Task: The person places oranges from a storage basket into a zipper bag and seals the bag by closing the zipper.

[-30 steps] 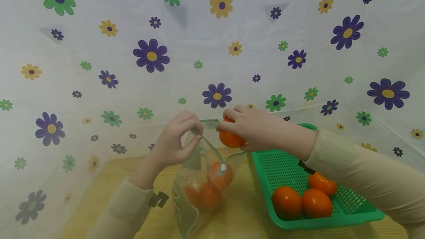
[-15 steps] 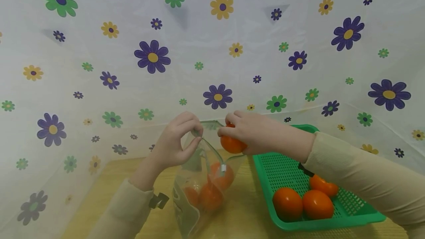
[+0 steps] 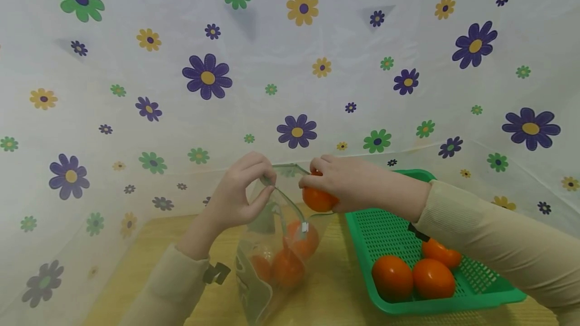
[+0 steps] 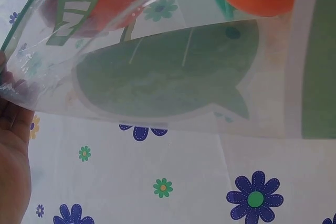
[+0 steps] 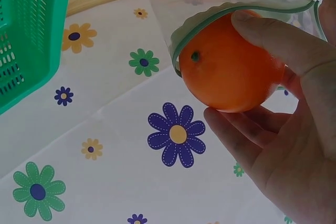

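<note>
One orange (image 3: 319, 200) sat in the R hand (image 3: 346, 180), up at the mouth of the clear zip bag (image 3: 260, 225); key relation, as I judged it, was held orange vs. bag mouth: orange lay over the R part of the opening, w/ most of the mouth off to its left; L hand (image 3: 240, 192) was at the opposite end, R hand the nearer one by far, thumb & fingers curled round the fruit; L hand pinched the bag's rim betw. thumb & fingers; orange was approx. round, so no long axis to speak of; bag's long axis ran roughly upright, mouth on top, lower end running out of the head view; orange & rim overlapped in the R wrist view, but couldn't tell whether they touched or whether any of the fruit was below the rim.

Count: 2 hands; 1 bag w/ 1 white slider (image 3: 305, 227) on its near edge; 3 bagged oranges (image 3: 287, 268) seen thru the wall; 1 green basket (image 3: 361, 255) just R of the bag on the wooden worktop (image 3: 337, 275); in it, 2 round oranges (image 3: 392, 278) side by side, plus 1 lumpier orange-coloured piece (image 3: 439, 254) behind them, near the R sleeve (image 3: 476, 225), kind unclear; 7 pieces visible in total, tho the sleeve might've hidden more.
</note>
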Demonstrator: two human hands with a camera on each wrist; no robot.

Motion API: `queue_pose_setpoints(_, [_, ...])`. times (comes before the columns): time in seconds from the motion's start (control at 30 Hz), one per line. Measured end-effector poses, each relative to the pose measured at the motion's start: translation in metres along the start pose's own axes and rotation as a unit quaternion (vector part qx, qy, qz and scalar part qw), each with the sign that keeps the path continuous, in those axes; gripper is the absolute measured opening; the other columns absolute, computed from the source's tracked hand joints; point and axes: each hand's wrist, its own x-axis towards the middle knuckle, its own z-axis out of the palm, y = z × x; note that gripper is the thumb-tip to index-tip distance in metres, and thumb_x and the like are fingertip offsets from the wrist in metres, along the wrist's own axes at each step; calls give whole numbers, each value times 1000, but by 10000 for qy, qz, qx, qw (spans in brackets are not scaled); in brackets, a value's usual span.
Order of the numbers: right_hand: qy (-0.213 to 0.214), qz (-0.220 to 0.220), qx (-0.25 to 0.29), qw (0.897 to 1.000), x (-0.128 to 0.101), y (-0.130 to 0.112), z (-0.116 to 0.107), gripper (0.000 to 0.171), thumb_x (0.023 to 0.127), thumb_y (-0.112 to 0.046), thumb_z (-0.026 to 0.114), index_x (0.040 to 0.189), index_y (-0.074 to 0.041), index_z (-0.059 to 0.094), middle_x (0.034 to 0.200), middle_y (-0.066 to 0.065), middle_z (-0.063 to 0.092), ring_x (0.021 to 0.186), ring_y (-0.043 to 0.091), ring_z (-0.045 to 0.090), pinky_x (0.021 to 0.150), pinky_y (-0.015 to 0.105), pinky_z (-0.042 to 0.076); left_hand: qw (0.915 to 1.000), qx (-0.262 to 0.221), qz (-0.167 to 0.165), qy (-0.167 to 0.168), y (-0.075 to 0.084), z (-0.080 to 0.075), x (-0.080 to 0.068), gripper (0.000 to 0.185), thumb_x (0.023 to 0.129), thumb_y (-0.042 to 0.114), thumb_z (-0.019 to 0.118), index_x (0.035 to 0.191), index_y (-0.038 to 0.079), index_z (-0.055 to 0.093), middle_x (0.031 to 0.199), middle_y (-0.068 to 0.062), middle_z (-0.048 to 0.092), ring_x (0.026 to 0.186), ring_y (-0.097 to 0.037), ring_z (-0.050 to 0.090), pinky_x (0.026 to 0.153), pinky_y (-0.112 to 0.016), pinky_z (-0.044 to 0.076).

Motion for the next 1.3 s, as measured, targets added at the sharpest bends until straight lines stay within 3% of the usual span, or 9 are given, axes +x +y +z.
queue_pose_setpoints(0.23, [-36, 109, 108, 9999, 1, 0, 3, 67, 87, -30, 89, 146, -26, 56, 131, 9, 64, 116, 25, 66, 89, 33, 63, 10000, -21, -1, 26, 1, -1, 0, 6, 94, 4, 60, 91, 6, 64, 87, -4, 61, 85, -18, 55, 81, -23, 48])
queue_pose_setpoints(0.37, [-277, 263, 160, 9991, 3, -1, 2, 68, 90, -28, 85, 150, -25, 53, 135, 9, 63, 118, 24, 64, 91, 31, 61, 10000, 2, -44, 12, 1, -2, -1, 11, 86, -4, 63, 91, 6, 64, 87, -4, 60, 85, -17, 54, 81, -23, 48])
queue_pose_setpoints(0.5, [-344, 295, 133, 9989, 3, -1, 1, 68, 90, -27, 85, 150, -24, 53, 136, 9, 62, 119, 24, 63, 92, 32, 61, 10000, 22, -32, 10, 0, -2, -2, 5, 92, 2, 61, 91, 6, 64, 87, -4, 60, 85, -17, 55, 81, -23, 48])
queue_pose_setpoints(0.83, [-190, 265, -14, 9995, -1, -1, 5, 60, 94, -33, 81, 148, -23, 56, 133, 8, 64, 115, 23, 63, 92, 32, 61, 10000, 39, 46, 58, 1, -3, -2, 16, 81, -7, 64, 90, 6, 63, 87, -4, 59, 84, -18, 53, 80, -24, 46])
queue_pose_setpoints(1.3, [-157, 257, -74, 9995, -10, 7, 11, 60, 92, -32, 82, 146, -21, 58, 131, 9, 64, 113, 25, 63, 92, 36, 60, 9998, 110, 78, 125, 1, -2, -1, 16, 81, -8, 64, 89, 6, 62, 86, -3, 59, 84, -17, 53, 80, -23, 46])
